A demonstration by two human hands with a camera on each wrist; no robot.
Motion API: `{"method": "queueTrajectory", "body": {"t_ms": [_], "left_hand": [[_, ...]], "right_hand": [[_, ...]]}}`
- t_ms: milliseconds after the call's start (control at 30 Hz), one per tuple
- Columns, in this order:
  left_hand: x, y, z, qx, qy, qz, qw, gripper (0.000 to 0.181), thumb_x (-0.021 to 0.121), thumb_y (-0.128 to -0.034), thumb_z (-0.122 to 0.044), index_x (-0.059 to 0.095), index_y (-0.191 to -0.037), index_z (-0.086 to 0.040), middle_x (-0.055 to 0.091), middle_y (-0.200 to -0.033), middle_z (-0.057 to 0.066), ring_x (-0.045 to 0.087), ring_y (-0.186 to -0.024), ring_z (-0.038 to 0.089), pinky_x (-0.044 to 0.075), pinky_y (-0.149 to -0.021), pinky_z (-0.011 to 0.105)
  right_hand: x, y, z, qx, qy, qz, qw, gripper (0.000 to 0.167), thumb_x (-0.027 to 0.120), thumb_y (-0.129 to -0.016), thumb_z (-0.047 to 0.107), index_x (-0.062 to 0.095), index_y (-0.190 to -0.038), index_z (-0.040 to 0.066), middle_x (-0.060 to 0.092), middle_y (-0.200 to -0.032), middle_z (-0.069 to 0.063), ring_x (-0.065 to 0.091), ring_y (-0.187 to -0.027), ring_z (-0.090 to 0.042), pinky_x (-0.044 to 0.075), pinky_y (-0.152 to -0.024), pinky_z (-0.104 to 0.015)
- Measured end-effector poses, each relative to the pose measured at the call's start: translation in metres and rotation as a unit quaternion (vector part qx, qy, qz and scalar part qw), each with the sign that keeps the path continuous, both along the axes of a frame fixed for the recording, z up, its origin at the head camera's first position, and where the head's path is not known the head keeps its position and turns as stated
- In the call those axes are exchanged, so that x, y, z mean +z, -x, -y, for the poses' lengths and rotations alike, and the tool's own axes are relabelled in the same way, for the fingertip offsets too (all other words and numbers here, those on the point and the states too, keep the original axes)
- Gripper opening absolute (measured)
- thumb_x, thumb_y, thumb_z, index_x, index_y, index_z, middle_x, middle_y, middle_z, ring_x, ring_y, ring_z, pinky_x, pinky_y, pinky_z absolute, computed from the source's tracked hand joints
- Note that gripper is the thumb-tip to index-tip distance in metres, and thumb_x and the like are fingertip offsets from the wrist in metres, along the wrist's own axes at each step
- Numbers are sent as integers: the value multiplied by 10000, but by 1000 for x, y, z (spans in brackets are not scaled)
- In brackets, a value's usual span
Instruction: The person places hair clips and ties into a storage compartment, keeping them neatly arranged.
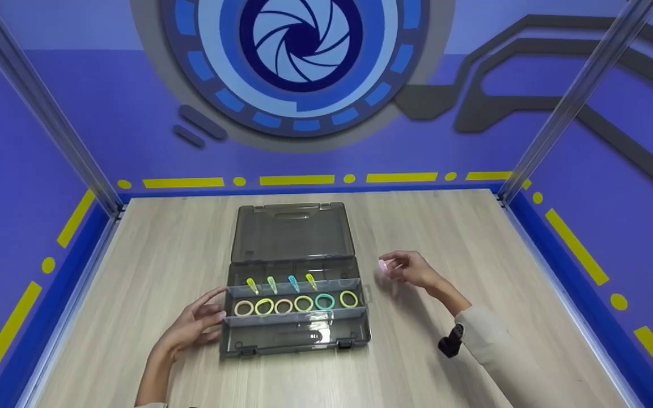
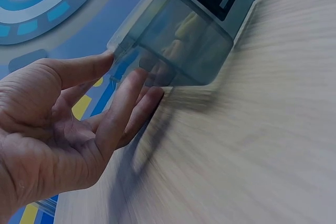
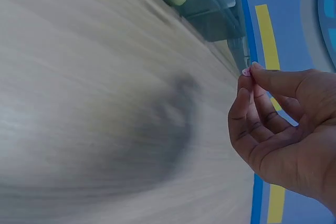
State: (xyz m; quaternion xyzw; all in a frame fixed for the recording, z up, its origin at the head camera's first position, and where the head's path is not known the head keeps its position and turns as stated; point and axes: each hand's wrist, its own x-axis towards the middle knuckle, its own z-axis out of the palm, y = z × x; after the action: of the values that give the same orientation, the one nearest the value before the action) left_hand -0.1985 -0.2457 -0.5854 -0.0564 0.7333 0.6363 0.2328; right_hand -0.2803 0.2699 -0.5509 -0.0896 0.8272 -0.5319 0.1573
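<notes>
A smoky, see-through plastic storage box (image 1: 295,344) lies on the table with its lid (image 1: 295,233) swung back. Several snap hair clips (image 1: 293,283) in yellow, green and blue line its rear compartment. In the middle compartment sits a row of hair ties (image 1: 303,304) in peach, yellow and teal. My left hand (image 1: 190,326) touches the box's left end with relaxed fingers, also seen in the left wrist view. To the right of the box, my right hand (image 1: 414,271) pinches a small pink item (image 3: 246,71) between thumb and index finger, mostly hidden by the fingertips.
The box's front compartment shows a bare floor, with two dark latches (image 1: 344,344) along the front edge. A wood-grain table (image 1: 445,226) extends around the box. Blue printed walls (image 1: 105,113) and metal posts (image 1: 581,96) enclose it.
</notes>
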Motion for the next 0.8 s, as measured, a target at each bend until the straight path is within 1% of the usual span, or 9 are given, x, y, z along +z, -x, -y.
{"method": "queueTrajectory", "body": {"t_ms": [100, 200, 333, 433, 633, 800], "left_hand": [[0, -1, 0, 64, 14, 34, 10000, 701, 656, -1007, -201, 306, -1614, -182, 465, -1433, 243, 664, -1124, 232, 595, -883, 383], [0, -1, -1, 113, 40, 47, 9999, 700, 661, -1004, -204, 314, -1611, -183, 473, -1424, 227, 663, -1126, 226, 595, -887, 384], [-1, -2, 0, 120, 59, 28, 9999, 700, 663, -1003, -208, 315, -1611, -180, 482, -1423, 226, 661, -1133, 223, 595, -884, 381], [-1, -2, 0, 74, 28, -3, 10000, 706, 664, -1003, -212, 308, -1612, -173, 478, -1432, 238, 659, -1135, 224, 594, -883, 377], [1, -3, 2, 59, 11, -67, 10000, 715, 665, -1003, -223, 298, -1615, -171, 472, -1437, 246, 658, -1117, 211, 596, -863, 367], [1, -2, 0, 54, -34, -91, 9999, 724, 674, -997, -224, 300, -1615, -171, 470, -1414, 227, 657, -1110, 205, 597, -854, 359]], "right_hand": [[0, 3, 6, 54, 0, 22, 10000, 399, 600, -915, -93, 606, -1313, -104, 691, -988, -153, 632, -808, -92, 567, -723, -269], [0, 5, 11, 99, -1, 6, 10000, 400, 592, -911, -100, 605, -1310, -108, 685, -985, -144, 621, -806, -84, 577, -728, -277], [1, 7, 20, 128, 27, -44, 9999, 390, 594, -915, -100, 612, -1305, -101, 683, -993, -166, 618, -800, -91, 579, -726, -292], [3, 8, 26, 176, 107, -69, 9998, 387, 592, -918, -103, 608, -1305, -109, 682, -1008, -210, 622, -801, -99, 583, -725, -290], [8, 10, 41, 282, 214, -85, 9993, 402, 594, -905, -97, 607, -1307, -114, 679, -1010, -203, 632, -805, -108, 604, -756, -332], [12, 13, 51, 326, 34, -158, 9993, 386, 589, -907, -101, 635, -1289, -77, 687, -1033, -221, 629, -805, -123, 581, -745, -332]]}}
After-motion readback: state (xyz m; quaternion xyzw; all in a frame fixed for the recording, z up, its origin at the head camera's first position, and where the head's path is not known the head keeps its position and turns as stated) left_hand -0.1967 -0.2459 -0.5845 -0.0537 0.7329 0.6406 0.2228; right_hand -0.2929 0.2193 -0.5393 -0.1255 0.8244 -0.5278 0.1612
